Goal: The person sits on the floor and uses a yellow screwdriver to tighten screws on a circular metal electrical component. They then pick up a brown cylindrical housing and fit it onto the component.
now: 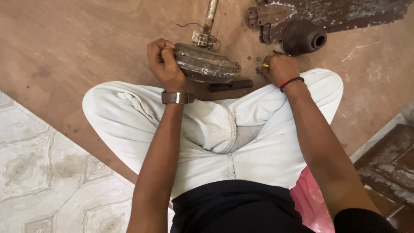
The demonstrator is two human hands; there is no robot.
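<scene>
Far to your left lies pale patterned floor tile (39, 168); the brown board floor (86, 43) begins beside it and carries everything else. You sit cross-legged on it, in light trousers (215, 129).

Your left hand (164, 60), a brown-strapped watch (177, 97) on its wrist, is curled and pressed against the left rim of the round motor housing (205, 64), fingers bent onto its upper edge, steadying it. The housing rests on the floor just in front of your knees, tilted slightly toward you, grimy and worn. From its top a metal rod (210, 15) runs away from you, with a small wiring block (200, 39) and loose wires at its base. A dark flat bar (230, 85) lies under the housing's near edge, beside your leg.

A few small washers or nuts (253, 58) lie loose on the floor just right of the housing, so some fasteners look already off; the housing itself seems unopened, so most of the stripping down appears to remain.

Your right hand (279, 69), a red-and-black band (290, 82) on its wrist, is closed, pinching a small yellow-tipped tool (266, 66) close to the floor by those loose parts. Whether its tip touches anything, you cannot tell from here.

Farther right lie a dark bell-shaped cover (304, 36) on its side, metal brackets (265, 15), and a worn dark blade (345, 13). A pink bag (308, 198) shows by your right hip.
</scene>
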